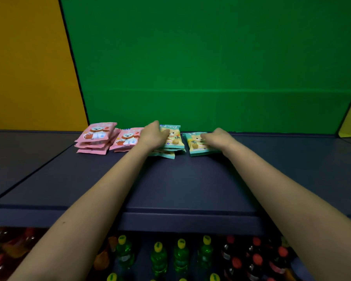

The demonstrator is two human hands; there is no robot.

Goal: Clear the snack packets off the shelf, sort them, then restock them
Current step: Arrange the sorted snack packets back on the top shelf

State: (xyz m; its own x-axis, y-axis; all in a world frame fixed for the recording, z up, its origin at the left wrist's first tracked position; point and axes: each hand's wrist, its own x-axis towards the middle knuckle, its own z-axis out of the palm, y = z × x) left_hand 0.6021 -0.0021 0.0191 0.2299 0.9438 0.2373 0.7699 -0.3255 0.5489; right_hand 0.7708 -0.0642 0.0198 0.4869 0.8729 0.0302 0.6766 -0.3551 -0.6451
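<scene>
Snack packets lie at the back of a dark shelf [182, 185], against a green back wall. At the left stands a stack of pink packets [95, 136], with a second pink pile [126, 139] beside it. Right of those is a stack of teal-and-yellow packets [173, 138]; my left hand [153, 134] rests on its left side, fingers curled over the top packet. A further teal packet pile [197, 145] lies to the right, and my right hand [219, 137] lies on its right half with fingers over it.
The shelf's front lip [182, 220] runs across the view. Below it stand green bottles with yellow caps [180, 254], dark bottles with red caps [255, 258] at the right and orange and red bottles [12, 248] at the left. Yellow panels flank the green wall.
</scene>
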